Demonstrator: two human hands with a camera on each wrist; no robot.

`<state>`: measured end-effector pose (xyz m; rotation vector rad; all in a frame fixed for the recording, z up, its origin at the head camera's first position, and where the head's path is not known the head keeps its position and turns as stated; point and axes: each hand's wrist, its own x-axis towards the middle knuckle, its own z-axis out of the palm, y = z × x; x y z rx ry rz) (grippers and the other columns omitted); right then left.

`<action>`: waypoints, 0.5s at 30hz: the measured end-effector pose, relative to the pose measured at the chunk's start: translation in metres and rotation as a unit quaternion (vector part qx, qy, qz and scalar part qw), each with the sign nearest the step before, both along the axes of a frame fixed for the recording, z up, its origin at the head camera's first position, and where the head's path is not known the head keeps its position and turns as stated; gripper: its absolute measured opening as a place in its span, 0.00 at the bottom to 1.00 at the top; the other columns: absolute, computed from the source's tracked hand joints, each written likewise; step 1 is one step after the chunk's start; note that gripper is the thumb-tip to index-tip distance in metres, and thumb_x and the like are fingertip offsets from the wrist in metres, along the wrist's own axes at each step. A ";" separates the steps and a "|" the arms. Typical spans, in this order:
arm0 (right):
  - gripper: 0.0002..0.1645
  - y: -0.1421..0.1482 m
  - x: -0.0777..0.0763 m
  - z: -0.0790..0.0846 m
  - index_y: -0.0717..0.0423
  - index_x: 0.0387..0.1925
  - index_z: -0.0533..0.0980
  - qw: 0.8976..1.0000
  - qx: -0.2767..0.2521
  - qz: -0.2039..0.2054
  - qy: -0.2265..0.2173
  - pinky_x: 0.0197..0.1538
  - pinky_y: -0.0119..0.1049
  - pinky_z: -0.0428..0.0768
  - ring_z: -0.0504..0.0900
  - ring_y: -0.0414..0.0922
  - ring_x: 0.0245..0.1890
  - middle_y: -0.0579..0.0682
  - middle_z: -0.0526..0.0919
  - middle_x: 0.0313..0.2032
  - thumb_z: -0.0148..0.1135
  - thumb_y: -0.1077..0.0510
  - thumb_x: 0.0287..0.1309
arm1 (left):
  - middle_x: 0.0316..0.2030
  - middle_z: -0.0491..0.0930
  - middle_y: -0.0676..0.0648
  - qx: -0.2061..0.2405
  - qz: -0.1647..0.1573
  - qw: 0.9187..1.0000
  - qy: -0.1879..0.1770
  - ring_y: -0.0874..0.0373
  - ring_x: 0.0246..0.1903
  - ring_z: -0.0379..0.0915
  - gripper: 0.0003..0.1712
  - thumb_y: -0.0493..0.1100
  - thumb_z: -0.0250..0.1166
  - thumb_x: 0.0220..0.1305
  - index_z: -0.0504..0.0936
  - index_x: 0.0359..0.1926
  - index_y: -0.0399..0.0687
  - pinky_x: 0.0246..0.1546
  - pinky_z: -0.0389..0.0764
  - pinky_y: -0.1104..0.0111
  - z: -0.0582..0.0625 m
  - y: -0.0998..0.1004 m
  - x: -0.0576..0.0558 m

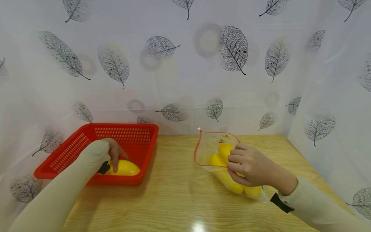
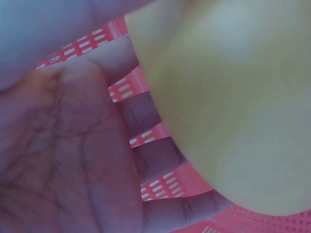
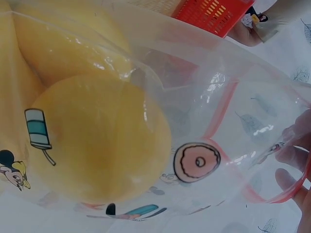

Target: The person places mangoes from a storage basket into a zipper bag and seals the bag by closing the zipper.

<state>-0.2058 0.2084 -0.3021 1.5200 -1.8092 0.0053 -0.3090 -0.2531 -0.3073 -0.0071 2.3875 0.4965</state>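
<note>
Inside the red basket (image 1: 149, 151), my left hand (image 1: 115, 152) grips a smooth yellow mango (image 1: 127, 167), thumb on the near side. The left wrist view shows its fingers (image 2: 160, 158) reaching round behind the fruit, partly hidden by it. To the right, my right hand (image 1: 250, 166) pinches the rim of a clear zip bag (image 1: 206, 146) with red edging, its mouth gaping open toward the basket. Several yellow mangoes (image 1: 227, 180) lie in the bag. Printed pictures show on the plastic in the right wrist view, with a mango (image 3: 102, 141) pressed up behind them.
Basket and bag both rest on a light wooden table (image 1: 174, 193), with bare wood between them. Behind and on both sides hangs a white curtain (image 1: 179, 83) printed with dark leaves. The basket's left wall stands close to the curtain.
</note>
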 end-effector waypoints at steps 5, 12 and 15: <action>0.19 0.000 -0.001 0.000 0.48 0.19 0.71 1.000 -0.002 0.002 -0.001 0.31 0.32 0.65 0.60 0.38 0.20 0.41 0.68 0.18 0.41 0.54 0.65 | 0.60 0.71 0.35 -0.015 -0.009 1.000 -0.004 0.26 0.61 0.54 0.41 0.41 0.80 0.32 0.79 0.55 0.46 0.45 0.80 0.51 -0.006 -0.001 -0.005; 0.20 0.001 0.001 -0.001 0.48 0.19 0.71 1.000 0.003 -0.010 -0.007 0.31 0.32 0.65 0.61 0.38 0.20 0.41 0.69 0.18 0.41 0.53 0.65 | 0.65 0.61 0.31 -0.059 -0.103 0.988 -0.096 0.33 0.65 0.54 0.45 0.40 0.74 0.47 0.64 0.66 0.38 0.59 0.69 0.48 -0.013 0.003 -0.021; 0.20 0.001 0.002 0.000 0.48 0.20 0.72 1.000 0.013 -0.022 -0.012 0.32 0.33 0.66 0.62 0.38 0.21 0.41 0.70 0.18 0.40 0.53 0.66 | 0.63 0.64 0.31 -0.054 -0.087 0.991 -0.087 0.35 0.62 0.59 0.45 0.40 0.76 0.44 0.67 0.64 0.40 0.56 0.73 0.50 -0.015 0.001 -0.022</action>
